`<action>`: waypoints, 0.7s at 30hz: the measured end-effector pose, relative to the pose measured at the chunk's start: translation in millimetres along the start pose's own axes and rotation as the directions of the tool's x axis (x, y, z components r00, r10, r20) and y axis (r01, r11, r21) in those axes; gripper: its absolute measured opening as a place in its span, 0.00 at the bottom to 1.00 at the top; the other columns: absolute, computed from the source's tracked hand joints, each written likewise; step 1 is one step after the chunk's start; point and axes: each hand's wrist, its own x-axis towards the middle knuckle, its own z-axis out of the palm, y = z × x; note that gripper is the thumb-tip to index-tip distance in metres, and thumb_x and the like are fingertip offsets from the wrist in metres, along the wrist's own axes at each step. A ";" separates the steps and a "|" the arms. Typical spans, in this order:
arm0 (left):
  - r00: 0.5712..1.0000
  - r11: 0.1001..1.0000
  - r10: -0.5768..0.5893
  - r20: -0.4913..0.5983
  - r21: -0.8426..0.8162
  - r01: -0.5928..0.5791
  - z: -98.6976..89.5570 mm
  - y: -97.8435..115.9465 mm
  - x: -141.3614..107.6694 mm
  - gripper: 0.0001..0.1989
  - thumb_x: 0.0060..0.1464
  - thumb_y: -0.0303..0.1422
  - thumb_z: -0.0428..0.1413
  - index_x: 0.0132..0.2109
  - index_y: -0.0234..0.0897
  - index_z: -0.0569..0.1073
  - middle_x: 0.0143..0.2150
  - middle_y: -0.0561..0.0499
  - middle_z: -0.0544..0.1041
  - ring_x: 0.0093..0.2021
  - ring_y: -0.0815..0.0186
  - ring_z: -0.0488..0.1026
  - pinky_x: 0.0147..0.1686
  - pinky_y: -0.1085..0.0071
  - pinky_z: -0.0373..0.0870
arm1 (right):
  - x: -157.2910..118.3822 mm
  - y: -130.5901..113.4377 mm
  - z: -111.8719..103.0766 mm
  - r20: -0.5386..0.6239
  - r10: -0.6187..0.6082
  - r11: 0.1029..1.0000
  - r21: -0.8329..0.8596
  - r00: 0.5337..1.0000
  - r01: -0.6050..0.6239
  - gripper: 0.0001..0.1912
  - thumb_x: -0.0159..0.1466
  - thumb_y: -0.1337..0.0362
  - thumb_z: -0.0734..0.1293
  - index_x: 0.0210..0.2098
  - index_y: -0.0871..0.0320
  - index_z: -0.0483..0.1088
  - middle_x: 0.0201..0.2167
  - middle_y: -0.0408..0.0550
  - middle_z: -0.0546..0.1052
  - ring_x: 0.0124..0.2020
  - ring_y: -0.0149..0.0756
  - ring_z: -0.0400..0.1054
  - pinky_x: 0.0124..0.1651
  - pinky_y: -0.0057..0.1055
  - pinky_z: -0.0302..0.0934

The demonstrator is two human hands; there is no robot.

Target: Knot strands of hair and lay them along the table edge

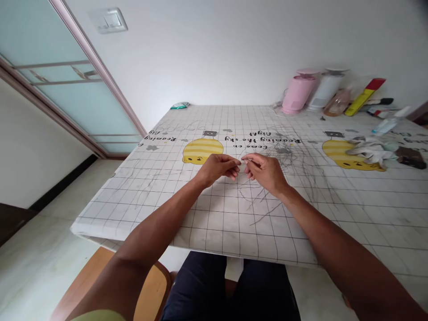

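Note:
Above the middle of the table, my left hand (221, 168) and my right hand (264, 171) face each other, fingertips almost meeting. Thumb and index finger are pinched together on both. Something small and pale may sit between the fingertips, but it is too small to make out. Beneath and beyond my right hand, a tangle of thin dark lines (290, 154) spreads over the white checked tablecloth (214, 218); whether these are loose strands or scribbles I cannot tell. A printed yellow striped bear (200, 149) shows just past my left hand.
Along the wall at the back right stand a pink cylinder (298, 92), a white cylinder (326, 91), a bottle (337, 102) and a yellow-red box (364, 97). Crumpled cloth (368, 149) lies at right. A green packet (179, 105) rests at the far edge; a wooden stool (152, 290) stands below left.

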 end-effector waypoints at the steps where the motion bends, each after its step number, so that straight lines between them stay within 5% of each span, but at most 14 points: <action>1: 1.000 0.999 -0.006 -0.018 -0.050 0.005 2.6 -0.3 -0.1 0.08 0.64 0.31 0.68 0.43 0.28 0.84 0.36 0.43 0.84 0.33 0.65 0.82 0.39 0.65 0.83 | 0.0 0.7 1.3 -0.039 0.008 1.000 -0.001 0.999 -0.008 0.14 0.73 0.53 0.68 0.46 0.53 0.82 0.28 0.45 0.80 0.23 0.36 0.73 0.26 0.33 0.68; 9: 0.979 0.922 -0.168 -0.120 -0.371 0.112 25.8 2.3 -6.0 0.02 0.65 0.20 0.64 0.43 0.26 0.83 0.39 0.42 0.85 0.39 0.67 0.85 0.52 0.69 0.83 | 1.2 -1.7 1.2 -0.193 -0.003 1.000 -0.030 0.981 -0.003 0.10 0.72 0.54 0.69 0.44 0.51 0.79 0.24 0.43 0.78 0.20 0.36 0.73 0.28 0.34 0.69; 21: 0.978 0.938 -0.170 -0.121 -0.324 0.122 18.8 3.8 -5.5 0.03 0.66 0.23 0.65 0.43 0.25 0.84 0.42 0.38 0.87 0.40 0.65 0.86 0.51 0.69 0.85 | 0.1 -2.2 0.7 -0.135 -0.007 0.999 -0.036 0.991 0.002 0.10 0.72 0.54 0.68 0.43 0.52 0.78 0.23 0.42 0.77 0.18 0.36 0.72 0.24 0.32 0.67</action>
